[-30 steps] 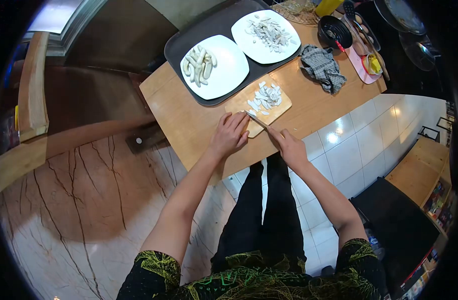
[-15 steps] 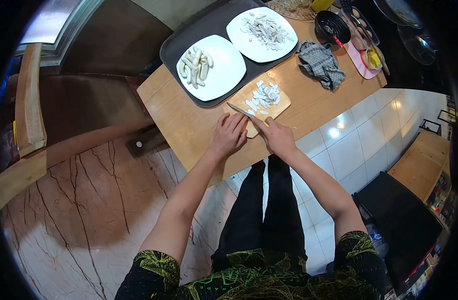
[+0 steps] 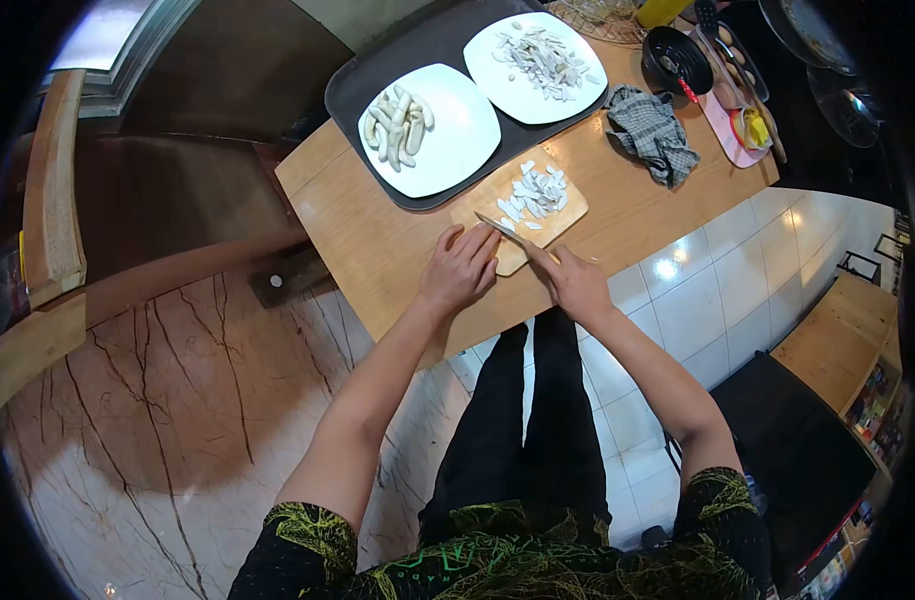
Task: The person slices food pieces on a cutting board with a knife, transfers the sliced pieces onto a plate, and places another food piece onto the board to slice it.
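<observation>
My right hand (image 3: 581, 285) is closed round the handle of a knife (image 3: 502, 229), whose blade slants up and left over the wooden cutting board (image 3: 571, 217). My left hand (image 3: 460, 270) rests at the board's near left side, fingers bent and pressed together close to the blade. Whatever lies under those fingertips is hidden. Beyond the knife, a loose pile of white slices (image 3: 541, 192) covers the middle of the board. A white plate (image 3: 468, 140) behind it bears several whole pale, finger-shaped pieces (image 3: 398, 127). More slices (image 3: 546, 60) lie on a second white plate (image 3: 488, 85).
Both plates stand on a dark tray (image 3: 350, 100) at the table's back. A checked cloth (image 3: 653, 135) lies crumpled right of the board. Farther right are a black bowl (image 3: 668, 50) and a pink tray (image 3: 723, 125). The wooden table's (image 3: 343, 215) front edge runs close to my body.
My right hand and the knife have shifted slightly right, the blade drawn back toward me. My left hand stays nearly in place. The whole view has shifted a little.
</observation>
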{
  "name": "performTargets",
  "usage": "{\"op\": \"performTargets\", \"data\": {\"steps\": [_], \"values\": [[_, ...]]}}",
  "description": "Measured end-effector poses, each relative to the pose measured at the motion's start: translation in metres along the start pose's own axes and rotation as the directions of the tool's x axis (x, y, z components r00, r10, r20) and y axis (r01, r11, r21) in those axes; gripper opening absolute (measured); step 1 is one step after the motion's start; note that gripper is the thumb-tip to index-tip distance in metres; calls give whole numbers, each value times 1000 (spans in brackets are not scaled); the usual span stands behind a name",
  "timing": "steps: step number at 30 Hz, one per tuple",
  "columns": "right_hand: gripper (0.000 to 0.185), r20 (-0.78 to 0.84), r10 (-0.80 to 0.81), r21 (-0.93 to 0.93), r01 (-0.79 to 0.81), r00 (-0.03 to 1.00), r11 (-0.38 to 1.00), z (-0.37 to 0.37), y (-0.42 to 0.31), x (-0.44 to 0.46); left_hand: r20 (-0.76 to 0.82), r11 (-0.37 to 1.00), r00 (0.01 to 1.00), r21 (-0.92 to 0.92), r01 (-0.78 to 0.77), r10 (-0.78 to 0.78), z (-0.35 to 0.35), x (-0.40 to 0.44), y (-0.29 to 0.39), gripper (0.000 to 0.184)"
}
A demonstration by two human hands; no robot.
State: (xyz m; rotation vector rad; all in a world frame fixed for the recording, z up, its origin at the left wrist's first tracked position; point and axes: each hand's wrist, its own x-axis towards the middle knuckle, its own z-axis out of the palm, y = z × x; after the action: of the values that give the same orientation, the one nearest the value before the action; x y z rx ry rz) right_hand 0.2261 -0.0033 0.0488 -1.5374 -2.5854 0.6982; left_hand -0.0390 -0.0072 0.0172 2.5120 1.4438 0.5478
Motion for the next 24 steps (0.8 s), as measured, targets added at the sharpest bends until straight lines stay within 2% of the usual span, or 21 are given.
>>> {"op": "performTargets", "data": {"steps": [6, 11, 13, 18, 24], "values": [[67, 42, -35, -61, 38, 999, 997, 10, -15, 36, -5, 1000, 1000, 20, -1, 1, 4, 0, 0, 44], [67, 129, -10, -82, 21, 992, 996, -10, -8, 15, -18, 999, 1000, 34, -5, 6, 3, 0, 0, 44], [64, 6, -66, -50, 66, 998, 997, -5, 8, -3, -5, 1000, 1000, 18, 10, -10, 1, 0, 1, 44], [65, 25, -45, -37, 46, 999, 998, -3, 20, -15, -2, 1000, 1000, 18, 7, -7, -2, 1, 1, 44], [66, 28, -20, -33, 21, 999, 999, 3, -3, 6, 8, 1000, 1000, 4, 2, -2, -1, -2, 1, 46]]}}
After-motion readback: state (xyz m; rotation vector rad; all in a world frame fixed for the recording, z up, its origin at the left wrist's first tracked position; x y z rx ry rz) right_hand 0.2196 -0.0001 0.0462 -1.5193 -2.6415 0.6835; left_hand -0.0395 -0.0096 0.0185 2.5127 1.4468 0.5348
